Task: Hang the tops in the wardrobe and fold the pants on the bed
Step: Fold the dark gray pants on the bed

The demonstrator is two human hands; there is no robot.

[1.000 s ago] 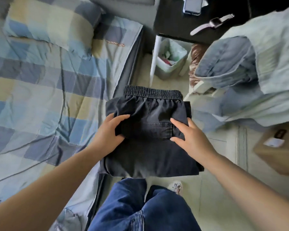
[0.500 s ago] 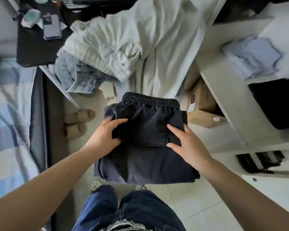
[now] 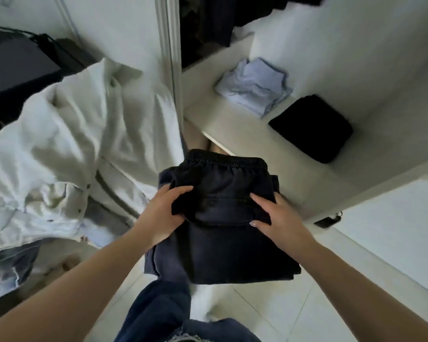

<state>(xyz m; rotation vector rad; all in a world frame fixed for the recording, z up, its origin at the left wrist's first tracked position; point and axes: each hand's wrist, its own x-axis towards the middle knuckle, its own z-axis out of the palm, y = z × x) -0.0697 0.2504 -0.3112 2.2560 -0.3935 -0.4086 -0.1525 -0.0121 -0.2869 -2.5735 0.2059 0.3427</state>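
I am in a home bedroom: an open white wardrobe (image 3: 269, 154) with folded clothes (image 3: 253, 86) on its shelf, dark garments hanging above, pale laundry (image 3: 72, 134) heaped to my left, and tiled floor (image 3: 294, 312) underfoot.

Readable text: none
Labels, brands: none legible on the clothes or the shelf
Numbers, signs: none

Both forearms are left bare, with no sleeves seen. Pale polish is worn on the nails of the right hand (image 3: 281, 222). Dark blue denim trousers (image 3: 158, 314) are worn, seen at six o'clock.
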